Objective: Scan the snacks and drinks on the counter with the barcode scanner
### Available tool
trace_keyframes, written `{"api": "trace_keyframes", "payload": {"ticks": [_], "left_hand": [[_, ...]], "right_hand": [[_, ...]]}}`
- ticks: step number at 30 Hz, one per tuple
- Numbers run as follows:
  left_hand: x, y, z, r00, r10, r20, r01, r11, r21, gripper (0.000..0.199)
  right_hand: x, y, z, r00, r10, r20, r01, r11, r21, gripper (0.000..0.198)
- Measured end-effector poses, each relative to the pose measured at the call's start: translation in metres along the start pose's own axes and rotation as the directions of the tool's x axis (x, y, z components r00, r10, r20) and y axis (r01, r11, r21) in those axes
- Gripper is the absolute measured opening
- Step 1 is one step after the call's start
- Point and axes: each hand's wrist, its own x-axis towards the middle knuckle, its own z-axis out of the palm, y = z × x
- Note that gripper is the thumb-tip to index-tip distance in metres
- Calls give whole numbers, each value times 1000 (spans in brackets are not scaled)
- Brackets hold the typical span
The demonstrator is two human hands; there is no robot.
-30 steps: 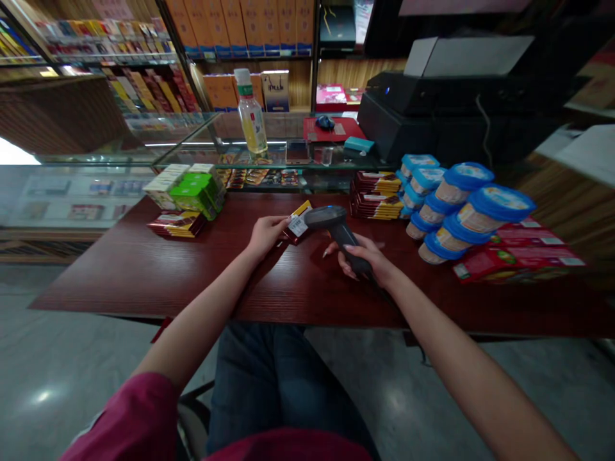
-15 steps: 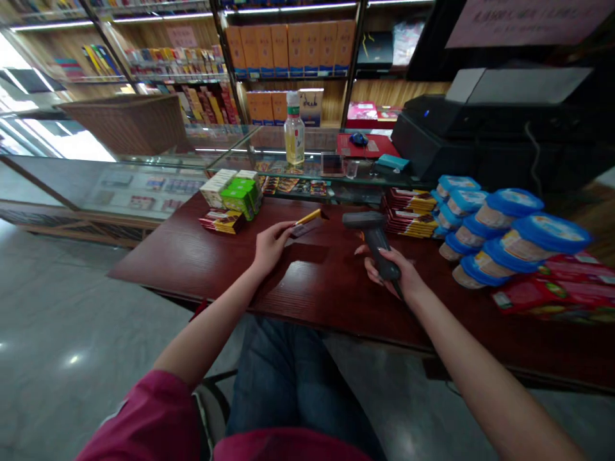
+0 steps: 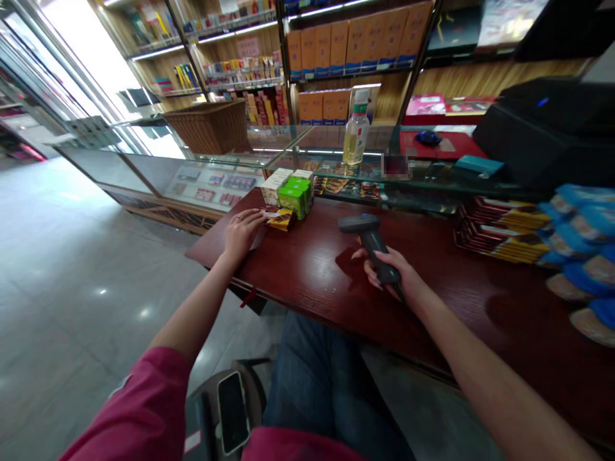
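My right hand (image 3: 384, 272) is wrapped around the grip of a black handheld barcode scanner (image 3: 372, 243), whose head points left above the dark red wooden counter. My left hand (image 3: 243, 232) reaches to the counter's left side. Its fingers are stretched out, with the tips lying on a small pile of red and yellow snack packets (image 3: 281, 219); the thumb is hidden. Just behind that pile stand green boxes (image 3: 295, 194) beside white boxes (image 3: 275, 184).
More red and yellow packets (image 3: 509, 230) are stacked on the right, beside blue-lidded tubs (image 3: 589, 221). A bottle (image 3: 356, 131) of yellowish drink stands on the glass case behind the counter. A phone (image 3: 233, 412) lies on a stool below left.
My left hand has carried a packet left to the small pile, and its pinch has loosened. My view has turned left. The scanner stays in my right hand.
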Motion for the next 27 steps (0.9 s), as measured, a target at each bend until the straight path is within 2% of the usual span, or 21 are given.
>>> {"api": "trace_keyframes", "payload": {"ticks": [5, 9, 12, 16, 18, 20, 24, 27], "left_hand": [[4, -1, 14, 999, -37, 10, 37, 999, -4, 45], [4, 2, 13, 998, -32, 50, 31, 999, 23, 53], [3, 6, 9, 1000, -15, 22, 14, 999, 45, 58], [3, 32, 10, 998, 60, 22, -60, 998, -5, 59], [5, 61, 18, 987, 155, 51, -152, 986, -66, 55], [10, 101, 31, 961, 269, 70, -257, 955, -146, 50], [29, 203, 72, 880, 468, 76, -429, 854, -294, 50], [50, 286, 110, 823, 566, 43, -508, 768, -389, 58]], "right_hand": [[-3, 0, -5, 997, -4, -75, 6, 1000, 28, 34], [-3, 0, -3, 994, -13, -110, 18, 999, 44, 36], [-4, -2, -3, 986, -44, -158, 54, 997, 58, 35], [-10, -9, -19, 947, -156, -280, 167, 986, 16, 29], [-17, -16, -35, 913, -214, -349, 218, 976, -28, 31], [-26, -23, -53, 874, -268, -406, 254, 963, -90, 37], [-56, -37, -87, 794, -372, -480, 294, 927, -232, 42], [-82, -45, -107, 740, -427, -521, 301, 901, -311, 46]]}}
